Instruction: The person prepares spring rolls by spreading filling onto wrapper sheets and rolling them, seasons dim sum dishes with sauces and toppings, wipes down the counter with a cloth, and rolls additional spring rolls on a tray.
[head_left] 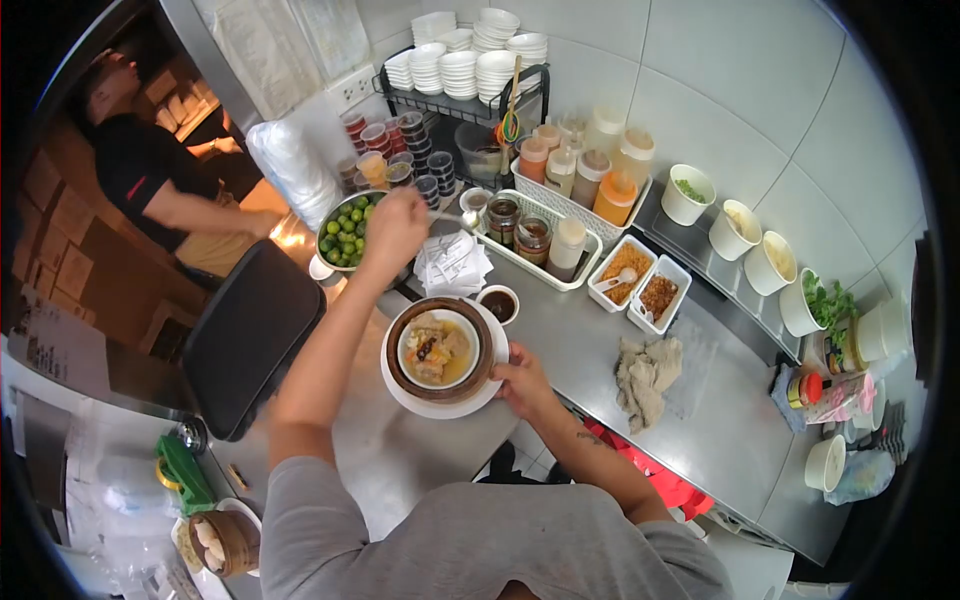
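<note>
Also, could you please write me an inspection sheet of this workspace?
Surface: metal counter, with a crumpled cloth lying on it.
Job's things: white plate bearing a round basket, with a bowl of food inside; a dark sauce cup stands beside the plate.
Clutter: paper slips, stacked cups, small green fruits, bottles.
Grips: right grip holds the plate's rim; left grip is raised near the fruits, blurred, its hold unclear.
Cables: nothing seen.
Surroundings: tiled wall, stacked white dishes, another person on the far left.
</note>
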